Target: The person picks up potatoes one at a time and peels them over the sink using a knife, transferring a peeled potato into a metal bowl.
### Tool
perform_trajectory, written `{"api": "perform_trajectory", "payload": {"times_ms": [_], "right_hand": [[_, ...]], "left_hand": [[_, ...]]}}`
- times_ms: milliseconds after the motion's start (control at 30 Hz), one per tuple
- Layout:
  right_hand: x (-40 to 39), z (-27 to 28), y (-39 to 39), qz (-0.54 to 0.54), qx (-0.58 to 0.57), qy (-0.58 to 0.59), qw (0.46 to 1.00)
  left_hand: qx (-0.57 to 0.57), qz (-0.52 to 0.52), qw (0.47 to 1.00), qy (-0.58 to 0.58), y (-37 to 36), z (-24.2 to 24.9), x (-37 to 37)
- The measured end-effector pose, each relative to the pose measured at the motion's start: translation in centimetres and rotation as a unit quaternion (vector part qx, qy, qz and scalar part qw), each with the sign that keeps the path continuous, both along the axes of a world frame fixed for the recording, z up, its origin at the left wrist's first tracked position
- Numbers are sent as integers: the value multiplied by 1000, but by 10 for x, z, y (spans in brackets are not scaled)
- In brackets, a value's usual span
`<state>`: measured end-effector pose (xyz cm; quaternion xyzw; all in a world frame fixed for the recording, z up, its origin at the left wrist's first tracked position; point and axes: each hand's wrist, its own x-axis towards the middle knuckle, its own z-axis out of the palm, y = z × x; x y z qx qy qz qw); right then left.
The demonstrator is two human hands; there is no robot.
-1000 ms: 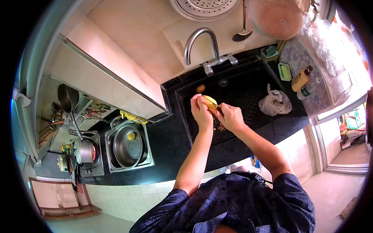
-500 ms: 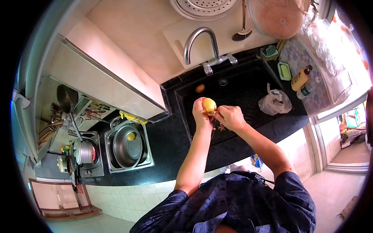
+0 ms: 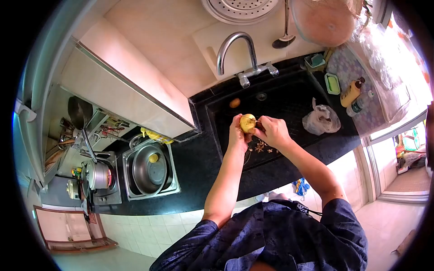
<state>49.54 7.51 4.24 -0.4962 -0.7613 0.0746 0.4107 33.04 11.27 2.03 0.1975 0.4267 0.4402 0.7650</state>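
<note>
My left hand [image 3: 237,135] is wrapped round a mostly peeled yellow potato [image 3: 247,123] above the black sink [image 3: 289,90]. Against the potato's right side, my right hand [image 3: 275,131] is closed on a thin peeling tool [image 3: 257,120], largely covered by the fingers; its exact kind cannot be made out. Brown peelings [image 3: 261,147] lie on the sink floor below my hands. A brown, unpeeled potato [image 3: 234,103] rests near the back left of the sink.
A curved faucet [image 3: 237,36] rises behind the sink. At the right are a plastic bag [image 3: 321,119], a soap dish [image 3: 332,84] and bottles [image 3: 351,92]. On the left, a metal basin [image 3: 149,174] holds a peeled potato [image 3: 153,158]; beyond stands a pot [image 3: 97,175] on the stove.
The potato has turned in my left hand, and my right hand has moved up along it. More of the peelings below now shows. The camera view has shifted slightly.
</note>
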Motion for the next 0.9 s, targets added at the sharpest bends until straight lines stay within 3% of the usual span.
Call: {"api": "perform_trajectory", "payload": {"times_ms": [100, 233, 333, 467, 633, 733, 900], "right_hand": [[3, -6, -2, 57, 35, -74, 995], [4, 6, -2, 28, -38, 2, 999], [3, 0, 2, 37, -53, -23, 998], [-2, -4, -4, 65, 3, -40, 997], [-4, 3, 0, 29, -9, 22, 999], [-2, -2, 0, 43, 3, -15, 999], [1, 1, 4, 26, -1, -39, 999]], "left_hand": [[-22, 30, 999, 11, 0, -8, 7], [11, 9, 1000, 20, 0, -6, 0], [24, -11, 999, 20, 1, -6, -2], [40, 5, 999, 15, 1, -2, 4], [49, -30, 998, -3, 7, -6, -5], [23, 26, 999, 28, 3, -2, 7], [70, -8, 991, 113, 11, 2, -1]]}}
